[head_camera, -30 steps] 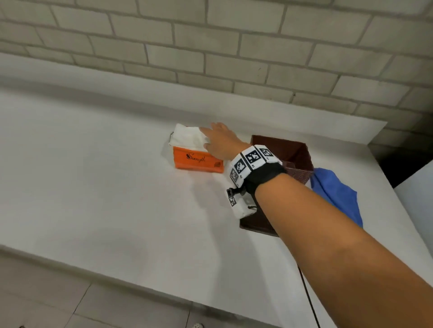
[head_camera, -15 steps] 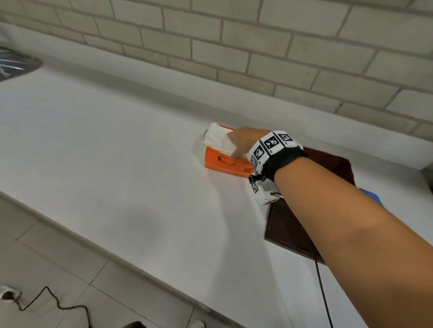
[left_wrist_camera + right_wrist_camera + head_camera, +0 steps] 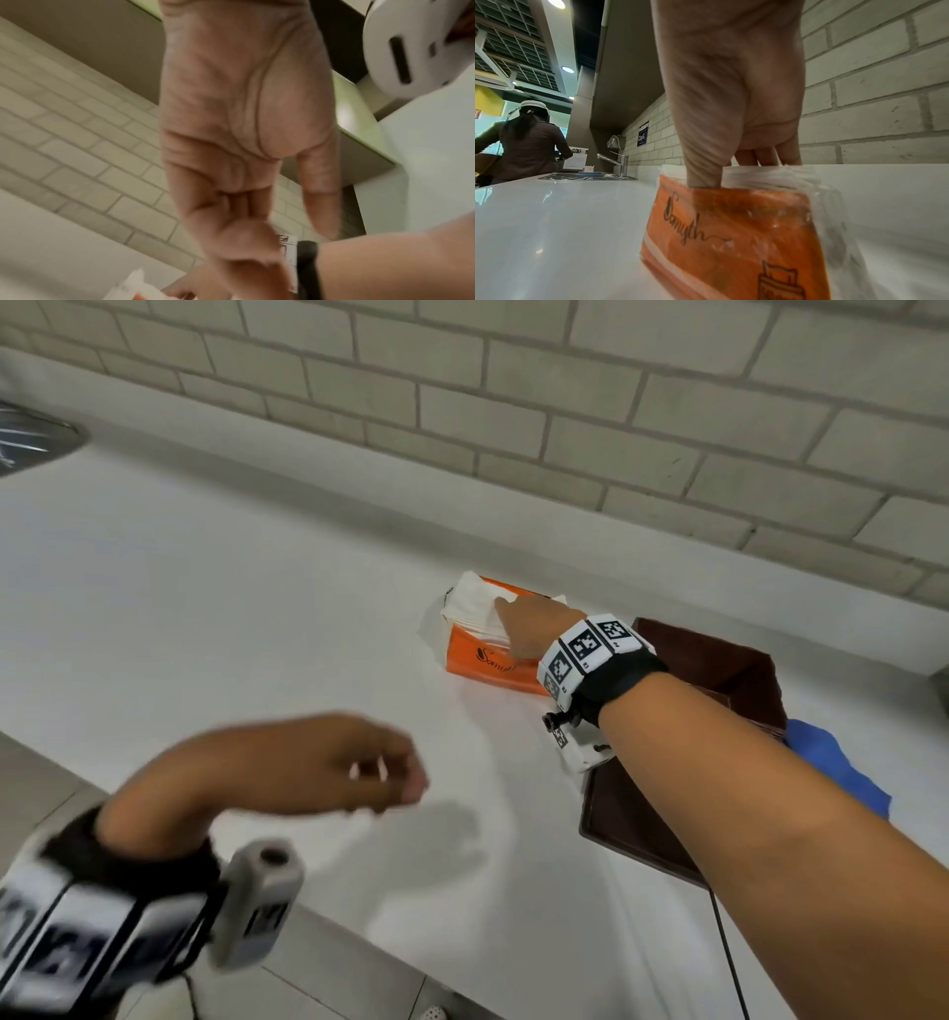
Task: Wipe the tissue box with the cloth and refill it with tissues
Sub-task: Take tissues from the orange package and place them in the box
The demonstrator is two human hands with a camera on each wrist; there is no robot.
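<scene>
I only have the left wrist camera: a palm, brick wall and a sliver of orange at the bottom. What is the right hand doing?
Observer: The right hand pinches the white tissues sticking out of the orange plastic tissue pack, thumb on the near side, fingers behind.
Operator: Where is the box to refill?
Observer: The dark brown tissue box sits on the white counter just right of the pack, partly hidden by the right forearm.
Operator: And the cloth?
Observer: The blue cloth lies crumpled against the box's right side.
</scene>
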